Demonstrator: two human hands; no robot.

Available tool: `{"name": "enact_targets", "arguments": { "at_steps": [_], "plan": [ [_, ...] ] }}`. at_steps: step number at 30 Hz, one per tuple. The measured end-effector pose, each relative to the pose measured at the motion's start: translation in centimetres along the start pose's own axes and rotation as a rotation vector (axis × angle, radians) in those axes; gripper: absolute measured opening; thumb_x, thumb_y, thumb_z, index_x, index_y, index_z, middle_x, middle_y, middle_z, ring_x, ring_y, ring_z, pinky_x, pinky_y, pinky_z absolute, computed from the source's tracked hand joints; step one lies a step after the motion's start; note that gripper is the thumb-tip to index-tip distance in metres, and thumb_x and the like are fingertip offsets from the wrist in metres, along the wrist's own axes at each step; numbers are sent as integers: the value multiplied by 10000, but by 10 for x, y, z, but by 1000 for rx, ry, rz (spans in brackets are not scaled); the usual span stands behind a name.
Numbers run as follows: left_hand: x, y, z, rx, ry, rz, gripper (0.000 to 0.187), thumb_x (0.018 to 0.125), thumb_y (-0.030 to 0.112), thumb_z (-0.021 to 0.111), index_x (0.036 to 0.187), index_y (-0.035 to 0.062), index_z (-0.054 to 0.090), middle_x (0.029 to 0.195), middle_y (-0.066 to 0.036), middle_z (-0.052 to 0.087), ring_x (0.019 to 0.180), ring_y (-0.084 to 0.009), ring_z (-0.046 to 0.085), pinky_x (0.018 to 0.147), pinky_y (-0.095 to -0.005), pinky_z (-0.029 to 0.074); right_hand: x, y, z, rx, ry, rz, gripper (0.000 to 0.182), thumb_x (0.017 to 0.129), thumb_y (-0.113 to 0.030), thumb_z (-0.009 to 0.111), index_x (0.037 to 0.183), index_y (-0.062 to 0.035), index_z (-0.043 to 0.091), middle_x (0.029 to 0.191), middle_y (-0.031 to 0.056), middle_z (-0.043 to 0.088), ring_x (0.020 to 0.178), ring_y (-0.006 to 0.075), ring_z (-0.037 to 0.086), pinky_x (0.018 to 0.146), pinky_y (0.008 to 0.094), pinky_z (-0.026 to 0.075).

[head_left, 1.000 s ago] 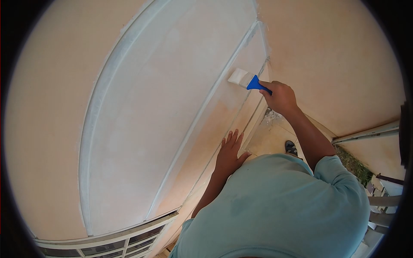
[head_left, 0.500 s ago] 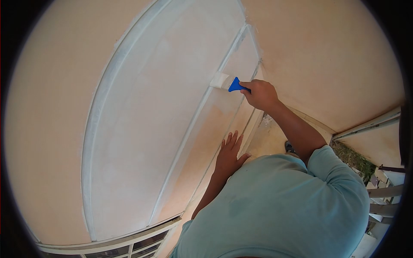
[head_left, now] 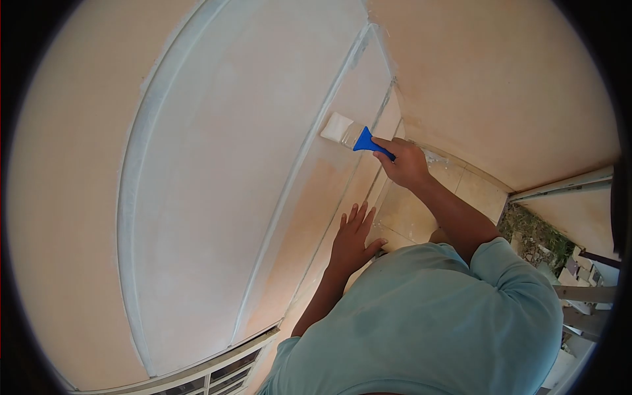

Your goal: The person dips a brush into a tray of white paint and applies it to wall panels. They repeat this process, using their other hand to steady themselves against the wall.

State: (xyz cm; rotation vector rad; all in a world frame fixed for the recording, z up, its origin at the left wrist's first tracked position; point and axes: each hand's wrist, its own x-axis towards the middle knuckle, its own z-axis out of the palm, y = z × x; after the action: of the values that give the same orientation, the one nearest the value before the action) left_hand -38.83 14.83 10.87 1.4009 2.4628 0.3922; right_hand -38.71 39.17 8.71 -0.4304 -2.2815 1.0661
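Note:
My right hand (head_left: 405, 162) is closed around the blue handle of a paintbrush (head_left: 367, 141). White bristles point up and left, lying on or just over the wall strip below the raised white line. Lower down, my left hand (head_left: 354, 238) rests with fingers spread against the bottom part of the wall (head_left: 316, 217), holding nothing. A white-painted panel (head_left: 224, 171) fills the wall above the line. Around the brush the strip looks whitish, while closer to my left hand it stays peach.
A louvered window (head_left: 204, 380) with a pale frame sits at the lower left. Another peach wall (head_left: 507, 85) meets this one at the right. Tiled floor (head_left: 411, 207) lies below, and grass (head_left: 543, 237) and metal bars (head_left: 586, 294) show at the far right.
The paintbrush in my right hand has moved away from the raised line, down and slightly right, onto the strip. My left hand stays on the wall. The view has shifted slightly.

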Motion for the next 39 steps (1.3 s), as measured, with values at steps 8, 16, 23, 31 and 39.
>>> {"name": "enact_targets", "arguments": {
  "at_steps": [8, 16, 23, 31, 39],
  "plan": [
    [23, -12, 12, -22, -36, -21, 782, 858, 419, 687, 1477, 56, 377, 1558, -190, 311, 1459, -377, 253, 1175, -524, 212, 1, 36, 41, 95, -29, -51, 327, 854, -244, 725, 1168, -160, 700, 780, 75, 636, 658, 249, 627, 597, 348, 505],
    [-13, -19, 9, -92, -14, -65, 775, 848, 381, 705, 1475, 57, 384, 1561, -180, 314, 1459, -377, 254, 1179, -521, 205, -12, 20, 52, 161, 77, 63, 405, 853, -191, 731, 1245, -119, 654, 852, 125, 670, 730, 277, 644, 671, 359, 519],
    [-46, -39, -2, -71, 82, -18, 761, 872, 438, 665, 1478, 73, 383, 1563, -175, 312, 1458, -376, 259, 1166, -554, 212, -3, -43, 20, -79, 22, 178, 389, 895, -236, 658, 1270, -137, 636, 895, 125, 638, 838, 313, 650, 728, 428, 514],
    [-89, -46, -35, -73, 125, 46, 767, 864, 381, 689, 1475, 40, 376, 1564, -177, 310, 1466, -372, 241, 1177, -537, 195, 8, -113, 15, -341, 6, 200, 391, 911, -224, 627, 1297, -165, 621, 953, 112, 647, 863, 312, 659, 748, 421, 533],
    [-95, -40, -60, -68, 89, 109, 759, 858, 386, 690, 1465, 42, 393, 1561, -180, 315, 1461, -375, 253, 1176, -538, 198, 10, -139, 0, -394, -32, 218, 312, 906, -220, 631, 1206, -137, 657, 942, 130, 648, 853, 315, 671, 731, 425, 543]
  ]
}}
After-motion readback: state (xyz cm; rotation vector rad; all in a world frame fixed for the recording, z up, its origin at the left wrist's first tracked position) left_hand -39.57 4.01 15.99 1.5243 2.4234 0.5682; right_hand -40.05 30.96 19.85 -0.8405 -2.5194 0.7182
